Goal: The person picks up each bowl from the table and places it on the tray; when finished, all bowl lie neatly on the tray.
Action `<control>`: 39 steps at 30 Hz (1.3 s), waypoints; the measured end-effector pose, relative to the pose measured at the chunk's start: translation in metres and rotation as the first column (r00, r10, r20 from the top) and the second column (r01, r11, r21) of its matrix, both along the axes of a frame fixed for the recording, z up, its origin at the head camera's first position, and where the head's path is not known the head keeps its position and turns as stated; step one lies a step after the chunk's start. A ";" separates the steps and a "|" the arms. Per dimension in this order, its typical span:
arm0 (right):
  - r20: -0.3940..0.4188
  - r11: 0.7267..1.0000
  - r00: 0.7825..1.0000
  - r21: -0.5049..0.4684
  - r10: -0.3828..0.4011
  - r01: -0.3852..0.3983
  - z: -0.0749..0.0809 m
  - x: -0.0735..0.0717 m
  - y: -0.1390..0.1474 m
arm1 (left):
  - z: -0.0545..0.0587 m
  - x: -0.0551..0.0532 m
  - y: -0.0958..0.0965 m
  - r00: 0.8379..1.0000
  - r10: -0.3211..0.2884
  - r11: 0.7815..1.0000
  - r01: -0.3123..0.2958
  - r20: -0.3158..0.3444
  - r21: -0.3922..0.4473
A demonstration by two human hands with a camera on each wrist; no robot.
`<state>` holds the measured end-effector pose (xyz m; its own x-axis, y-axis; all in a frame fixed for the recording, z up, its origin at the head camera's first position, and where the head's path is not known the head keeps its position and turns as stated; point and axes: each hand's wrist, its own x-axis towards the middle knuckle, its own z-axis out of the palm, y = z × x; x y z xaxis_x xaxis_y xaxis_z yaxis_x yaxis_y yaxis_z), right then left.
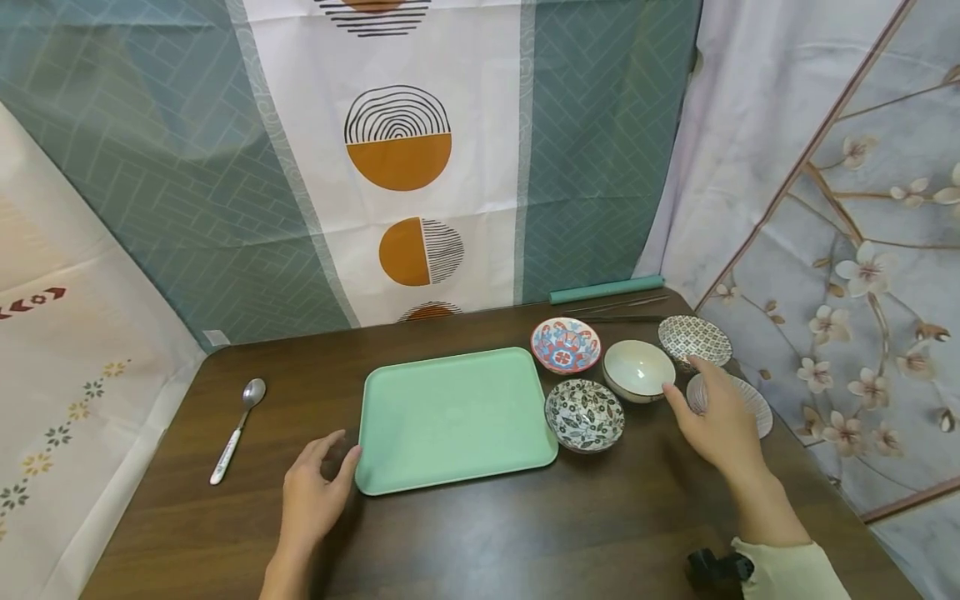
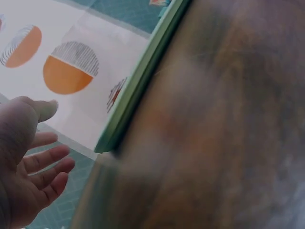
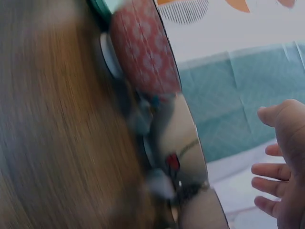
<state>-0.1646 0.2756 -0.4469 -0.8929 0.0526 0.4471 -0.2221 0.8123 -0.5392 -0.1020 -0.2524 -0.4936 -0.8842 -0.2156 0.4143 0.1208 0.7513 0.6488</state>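
My left hand (image 1: pixel 317 492) hovers beside the left end of a mint-green rectangular tray (image 1: pixel 453 421), fingers loosely bent and holding nothing. Whether the thumb touches the tray's rim I cannot tell. On the right, my right hand (image 1: pixel 718 423) is near a cream bowl (image 1: pixel 639 367), thumb towards its right side and fingers spread. In the right wrist view a gap shows between that hand (image 3: pixel 286 157) and the bowls, one with a red patterned outside (image 3: pixel 145 47). A black-and-white leaf-patterned bowl (image 1: pixel 585 417) sits against the tray's right side.
Behind stands a red-and-blue floral bowl (image 1: pixel 566 345). A checked dish (image 1: pixel 695 339) and a pale ribbed dish (image 1: pixel 752 406) lie at the right edge. Thin dark sticks (image 1: pixel 618 318) and a green roll (image 1: pixel 606 289) lie at the back. A white-handled spoon (image 1: pixel 227 456) lies far left.
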 end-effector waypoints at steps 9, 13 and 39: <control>0.011 0.995 0.995 -0.021 -0.099 0.099 -0.004 -0.005 0.045 | -0.005 -0.005 0.001 0.997 0.070 0.995 -0.072 0.030 0.074; 0.032 0.988 0.987 0.004 -0.157 0.157 -0.011 -0.006 0.061 | -0.008 -0.006 0.000 0.998 0.038 0.994 -0.043 0.043 0.105; 0.300 0.966 0.919 0.102 -0.258 0.238 -0.033 0.005 0.112 | -0.010 0.000 -0.001 0.948 -0.025 0.994 -0.009 0.317 0.105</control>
<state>-0.1597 0.3875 -0.4795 -0.9489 0.2710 0.1620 0.1594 0.8540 -0.4952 -0.1019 -0.2537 -0.5039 -0.9680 -0.2351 0.0873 -0.0989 0.6778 0.7286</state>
